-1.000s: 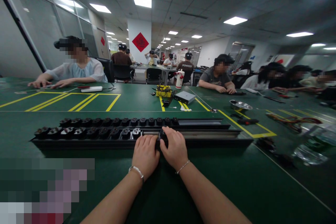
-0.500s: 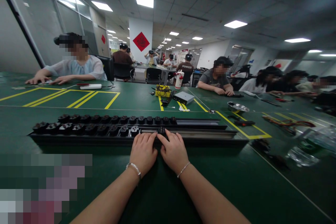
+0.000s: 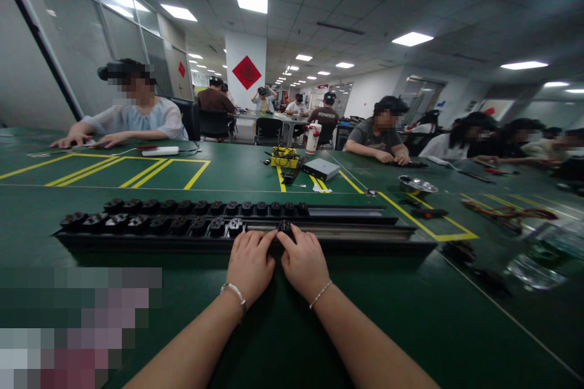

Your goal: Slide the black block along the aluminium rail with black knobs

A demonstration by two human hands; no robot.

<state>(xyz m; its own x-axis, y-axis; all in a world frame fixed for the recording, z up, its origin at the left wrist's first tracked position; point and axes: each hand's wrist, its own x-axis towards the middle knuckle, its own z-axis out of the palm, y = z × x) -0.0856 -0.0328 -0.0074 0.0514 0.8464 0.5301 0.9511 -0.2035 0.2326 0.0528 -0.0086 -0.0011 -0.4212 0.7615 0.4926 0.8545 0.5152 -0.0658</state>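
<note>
Now, rail: a long black plastic rail with two channels point(image 3: 365, 232) lies crosswise on the green table mat point(image 3: 319, 328), close in front of the person.
Rail contents: rows of small black plug-like modules point(image 3: 150, 223) fill the left half of both channels; the right half shows bare metal-grey track.
Left hand point(image 3: 250, 267): palm down, silver bracelet at the wrist, fingers bent onto the near channel just right of the last module in that row.
Right hand point(image 3: 303, 264): palm down beside the left hand and touching it, thin chain at the wrist, fingertips on the same channel.
Single module: one small black piece point(image 3: 285, 228) sits in the near channel at the tips of both forefingers.
Grip: the fingers press on the rail; I cannot tell whether either hand pinches the piece.
Beyond: yellow wire bundle point(image 3: 285, 158), flat grey box point(image 3: 321, 168), shallow steel bowl point(image 3: 417, 185).
Across the table: a person in a pale blue top point(image 3: 137, 118), hands flat on the mat.
</note>
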